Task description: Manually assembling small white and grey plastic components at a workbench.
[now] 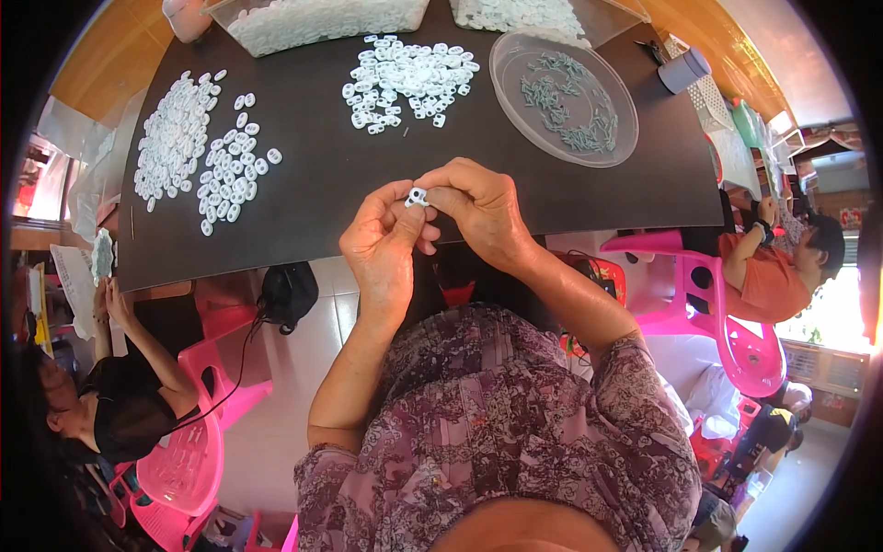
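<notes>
Above the near edge of the dark table, my left hand (382, 258) and my right hand (486, 210) meet. Both are closed in a pinch on one small white plastic piece (417, 196) with a dark round spot in it. Beyond my hands lies a heap of similar white pieces with holes (414, 78). To the left are a large pile of white oval pieces (172, 138) and a looser group of ovals (228, 179). A round clear plastic tray (628, 124) at the right holds many small grey-green pins (556, 97).
Two clear bins (322, 32) (621, 20) of white pieces stand along the far side. A grey cylindrical container (683, 71) is at the far right. Pink plastic chairs (198, 442) (685, 276) flank me, with a seated person (120, 396) at left and another (773, 276) at right.
</notes>
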### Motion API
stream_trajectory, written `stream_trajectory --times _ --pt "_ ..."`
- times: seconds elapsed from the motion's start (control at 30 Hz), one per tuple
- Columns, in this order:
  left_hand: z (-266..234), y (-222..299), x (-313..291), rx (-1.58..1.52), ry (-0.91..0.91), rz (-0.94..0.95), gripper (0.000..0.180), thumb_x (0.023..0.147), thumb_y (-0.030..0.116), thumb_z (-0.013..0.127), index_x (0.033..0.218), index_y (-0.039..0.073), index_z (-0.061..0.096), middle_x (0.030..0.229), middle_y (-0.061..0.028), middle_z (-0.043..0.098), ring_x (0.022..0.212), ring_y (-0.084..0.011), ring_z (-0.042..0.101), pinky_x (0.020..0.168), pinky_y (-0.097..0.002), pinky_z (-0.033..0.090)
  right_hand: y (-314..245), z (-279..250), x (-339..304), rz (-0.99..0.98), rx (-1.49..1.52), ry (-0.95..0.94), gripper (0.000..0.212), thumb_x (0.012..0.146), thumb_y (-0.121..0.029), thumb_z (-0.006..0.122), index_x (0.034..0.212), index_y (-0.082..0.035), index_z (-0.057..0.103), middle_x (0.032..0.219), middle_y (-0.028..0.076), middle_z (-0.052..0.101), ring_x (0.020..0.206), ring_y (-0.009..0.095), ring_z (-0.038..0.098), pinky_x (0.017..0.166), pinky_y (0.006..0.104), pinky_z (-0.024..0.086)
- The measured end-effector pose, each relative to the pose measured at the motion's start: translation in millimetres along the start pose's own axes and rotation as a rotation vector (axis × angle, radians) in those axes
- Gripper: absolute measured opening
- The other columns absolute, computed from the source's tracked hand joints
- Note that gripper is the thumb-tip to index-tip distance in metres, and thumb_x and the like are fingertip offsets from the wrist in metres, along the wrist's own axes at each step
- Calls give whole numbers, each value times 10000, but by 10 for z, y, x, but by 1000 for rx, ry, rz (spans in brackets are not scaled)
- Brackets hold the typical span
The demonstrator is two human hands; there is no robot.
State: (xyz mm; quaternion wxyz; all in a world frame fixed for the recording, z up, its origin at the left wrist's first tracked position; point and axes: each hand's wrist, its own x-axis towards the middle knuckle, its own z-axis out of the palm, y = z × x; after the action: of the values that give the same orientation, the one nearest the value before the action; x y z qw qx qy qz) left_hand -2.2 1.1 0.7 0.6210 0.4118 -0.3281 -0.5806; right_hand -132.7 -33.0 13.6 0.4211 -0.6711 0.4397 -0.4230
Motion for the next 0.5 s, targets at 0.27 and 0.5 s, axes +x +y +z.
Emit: stream_trajectory --times 0.27,0.5 --pt "-25 -18 20 -31 -25 19 194 881 -8 536 1063 -73 546 797 -108 625 610 -127 591 512 -224 481 14 3 3 -101 -108 11 129 809 38 564 913 11 635 781 71 574 733 148 547 644 260 444" --pt "55 23 53 -135 121 -21 145 861 4 558 982 -66 598 829 -91 639 641 -128 604 559 -238 506 -14 44 -19 -370 -313 77 295 657 25 664 947 -12 632 871 87 594 761 220 542 638 310 454"
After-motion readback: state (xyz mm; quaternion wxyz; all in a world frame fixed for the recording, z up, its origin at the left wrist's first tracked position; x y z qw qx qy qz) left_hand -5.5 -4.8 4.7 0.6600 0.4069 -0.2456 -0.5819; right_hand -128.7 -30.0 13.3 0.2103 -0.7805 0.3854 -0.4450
